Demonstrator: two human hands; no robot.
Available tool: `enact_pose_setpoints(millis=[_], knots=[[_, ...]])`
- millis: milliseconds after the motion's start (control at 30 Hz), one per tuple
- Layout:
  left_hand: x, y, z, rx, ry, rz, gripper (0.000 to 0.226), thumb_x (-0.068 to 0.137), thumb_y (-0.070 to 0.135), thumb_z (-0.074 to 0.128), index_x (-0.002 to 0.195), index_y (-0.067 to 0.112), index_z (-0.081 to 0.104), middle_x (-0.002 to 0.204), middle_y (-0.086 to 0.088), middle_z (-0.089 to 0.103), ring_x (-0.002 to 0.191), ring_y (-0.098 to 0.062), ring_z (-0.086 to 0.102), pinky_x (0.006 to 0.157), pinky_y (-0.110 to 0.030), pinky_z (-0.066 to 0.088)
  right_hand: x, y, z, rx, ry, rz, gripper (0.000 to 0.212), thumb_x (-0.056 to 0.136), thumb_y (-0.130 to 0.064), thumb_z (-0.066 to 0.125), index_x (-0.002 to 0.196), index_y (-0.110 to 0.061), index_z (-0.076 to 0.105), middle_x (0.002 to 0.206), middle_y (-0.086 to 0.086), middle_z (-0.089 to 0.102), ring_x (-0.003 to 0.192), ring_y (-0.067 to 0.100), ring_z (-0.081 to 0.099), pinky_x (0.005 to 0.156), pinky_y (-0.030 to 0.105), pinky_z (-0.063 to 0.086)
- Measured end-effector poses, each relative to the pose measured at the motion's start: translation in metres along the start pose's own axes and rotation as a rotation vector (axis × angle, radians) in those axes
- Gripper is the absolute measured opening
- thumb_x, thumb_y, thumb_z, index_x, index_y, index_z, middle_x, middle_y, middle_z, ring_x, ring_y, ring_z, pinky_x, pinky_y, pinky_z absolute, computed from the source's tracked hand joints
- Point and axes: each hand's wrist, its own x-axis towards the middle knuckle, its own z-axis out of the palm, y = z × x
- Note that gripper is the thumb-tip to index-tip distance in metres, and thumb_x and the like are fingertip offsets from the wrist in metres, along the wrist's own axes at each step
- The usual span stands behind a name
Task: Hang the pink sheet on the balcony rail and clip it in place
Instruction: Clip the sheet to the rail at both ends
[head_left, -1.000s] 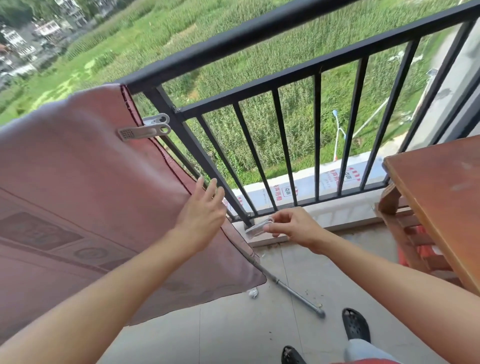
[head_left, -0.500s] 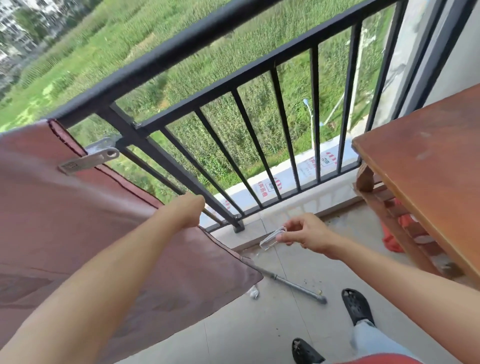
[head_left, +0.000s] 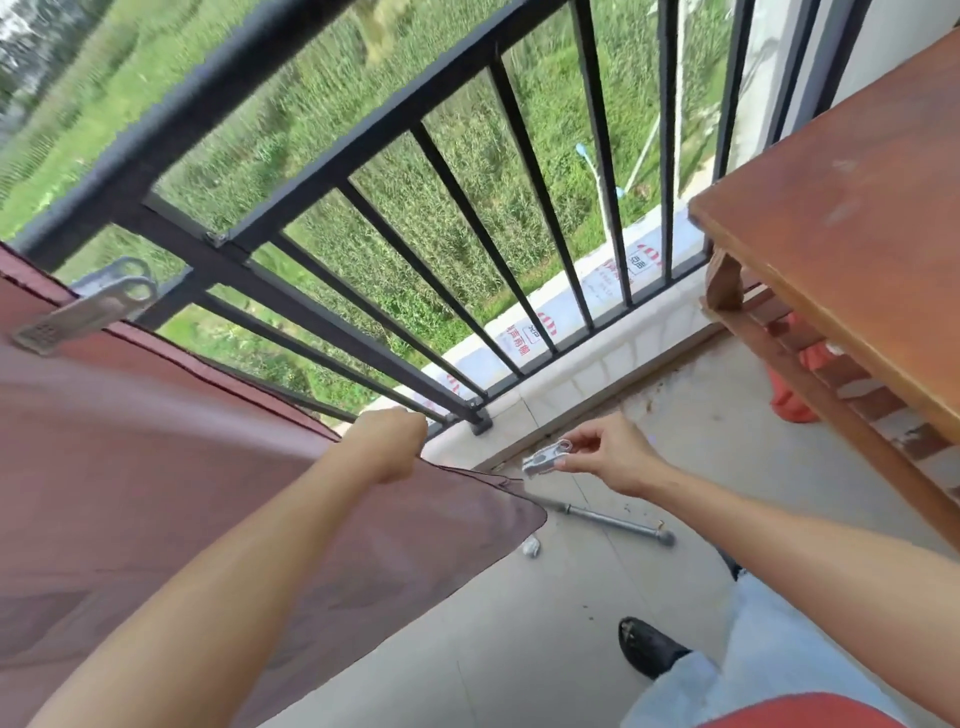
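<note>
The pink sheet (head_left: 156, 467) hangs over the black balcony rail (head_left: 291, 67) on the left and fills the lower left of the view. A grey clip (head_left: 85, 309) pins its upper edge near the rail. My left hand (head_left: 392, 441) is closed on the sheet's right edge, low down by the base of the rail post. My right hand (head_left: 608, 452) holds a second grey clip (head_left: 545, 458) by its end, just right of the sheet's edge and above the floor.
A wooden table (head_left: 857, 208) stands at the right, close to the rail. A metal pipe (head_left: 613, 522) lies on the tiled floor below my right hand. My dark shoe (head_left: 649, 647) is at the lower right.
The view has swung right and down. My left hand has slid down the sheet's right edge and closed on it. My right hand with the clip stays beside it.
</note>
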Motion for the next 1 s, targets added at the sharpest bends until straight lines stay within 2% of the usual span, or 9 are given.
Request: enact_pose_setpoints(millis=[100, 200, 300, 400, 500, 700, 833, 1000], knots=[[0.005, 0.000, 0.014, 0.005, 0.005, -0.008, 0.020, 0.083, 0.011, 0.053, 0.100, 0.016, 0.063, 0.096, -0.006, 0.057, 0.074, -0.025, 0.052, 0.064, -0.033, 0.045, 0.013, -0.002, 0.027, -0.081, 0.067, -0.043, 0.019, 0.070, -0.033, 0.084, 0.080, -0.018, 0.078, 0.068, -0.002, 0.071, 0.064, 0.013, 0.060, 0.060, 0.028, 0.042], [0.011, 0.006, 0.024, -0.038, 0.045, -0.027, 0.013, 0.081, 0.015, 0.057, 0.091, 0.020, 0.065, 0.089, -0.004, 0.058, 0.072, -0.025, 0.055, 0.063, -0.034, 0.050, 0.027, -0.011, 0.058, -0.126, 0.067, -0.125, 0.021, 0.072, -0.035, 0.081, 0.077, -0.015, 0.077, 0.070, 0.001, 0.072, 0.068, 0.018, 0.062, 0.061, 0.032, 0.043], [0.017, 0.005, 0.029, -0.072, 0.087, -0.030, 0.019, 0.079, 0.012, 0.058, 0.088, 0.026, 0.069, 0.088, 0.000, 0.063, 0.077, -0.024, 0.061, 0.060, -0.031, 0.048, 0.039, -0.024, 0.079, -0.164, 0.032, -0.218, 0.019, 0.077, -0.032, 0.079, 0.084, -0.014, 0.079, 0.076, -0.001, 0.072, 0.069, 0.011, 0.056, 0.062, 0.025, 0.037], [0.020, 0.003, 0.030, -0.109, 0.115, -0.033, 0.023, 0.080, 0.012, 0.058, 0.091, 0.028, 0.071, 0.091, 0.001, 0.064, 0.083, -0.025, 0.063, 0.065, -0.032, 0.050, 0.049, -0.032, 0.089, -0.140, 0.014, -0.260, 0.018, 0.078, -0.029, 0.078, 0.084, -0.012, 0.077, 0.066, -0.013, 0.060, 0.064, 0.003, 0.051, 0.056, 0.010, 0.032], [0.021, 0.004, 0.032, -0.111, 0.134, -0.037, 0.024, 0.080, 0.012, 0.057, 0.091, 0.027, 0.072, 0.095, -0.001, 0.065, 0.086, -0.027, 0.064, 0.064, -0.031, 0.047, 0.058, -0.036, 0.096, -0.119, -0.009, -0.283, 0.014, 0.076, -0.027, 0.080, 0.078, -0.013, 0.077, 0.059, -0.019, 0.053, 0.059, -0.004, 0.049, 0.054, 0.009, 0.033], [0.017, 0.006, 0.027, -0.161, 0.144, -0.059, 0.019, 0.082, 0.018, 0.057, 0.094, 0.020, 0.071, 0.096, -0.004, 0.065, 0.084, -0.029, 0.063, 0.065, -0.033, 0.048, 0.066, -0.029, 0.111, 0.011, -0.058, -0.247, 0.011, 0.073, -0.023, 0.083, 0.074, -0.015, 0.077, 0.061, -0.016, 0.061, 0.058, -0.007, 0.053, 0.055, 0.009, 0.035], [0.018, 0.006, 0.028, -0.148, 0.172, -0.065, 0.023, 0.083, 0.009, 0.053, 0.093, 0.019, 0.070, 0.094, -0.004, 0.064, 0.081, -0.028, 0.062, 0.062, -0.033, 0.048, 0.068, -0.019, 0.111, 0.106, -0.051, -0.217, 0.015, 0.073, -0.021, 0.084, 0.081, -0.010, 0.078, 0.064, -0.017, 0.063, 0.059, -0.010, 0.056, 0.057, 0.008, 0.037], [0.020, 0.005, 0.029, -0.157, 0.186, -0.058, 0.020, 0.083, 0.010, 0.056, 0.092, 0.020, 0.071, 0.091, -0.002, 0.065, 0.076, -0.026, 0.062, 0.059, -0.032, 0.047, 0.075, -0.011, 0.114, 0.134, -0.070, -0.187, 0.027, 0.073, -0.020, 0.084, 0.099, -0.014, 0.076, 0.072, -0.015, 0.065, 0.055, -0.010, 0.054, 0.059, 0.007, 0.038]])
